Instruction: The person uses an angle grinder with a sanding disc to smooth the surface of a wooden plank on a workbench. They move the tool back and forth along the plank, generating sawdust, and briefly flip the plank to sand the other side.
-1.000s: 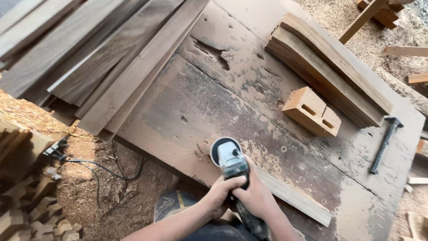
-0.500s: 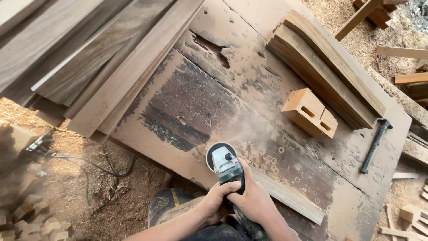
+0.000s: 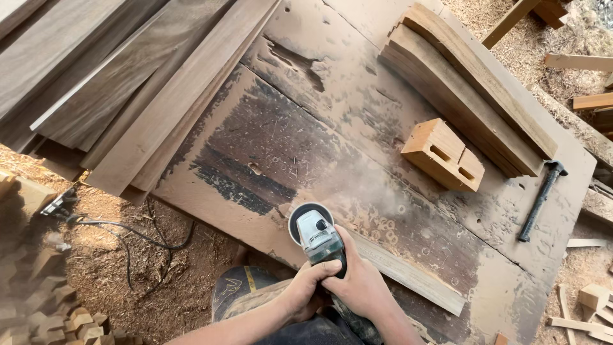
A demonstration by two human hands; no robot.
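Observation:
An angle grinder (image 3: pixel 317 236) with a grey head and dark green body rests its disc on the near end of a narrow wooden strip (image 3: pixel 408 273) lying along the front edge of a dusty workbench (image 3: pixel 306 134). My left hand (image 3: pixel 306 287) and my right hand (image 3: pixel 361 284) are both wrapped around the grinder's body, just behind its head. A thin cloud of wood dust drifts up and right from the disc. The rear of the tool is hidden under my hands.
A slotted wooden block (image 3: pixel 444 155) sits mid-bench. Curved boards (image 3: pixel 466 89) are stacked at the back right. A dark hammer (image 3: pixel 541 199) lies at the right edge. Long planks (image 3: pixel 115 83) lean at the left. A black cable (image 3: pixel 137 236) runs over the sawdust floor.
The grinder and both hands slid slightly left along the strip's end, and the view shifted. More dust now hangs over the bench right of the disc.

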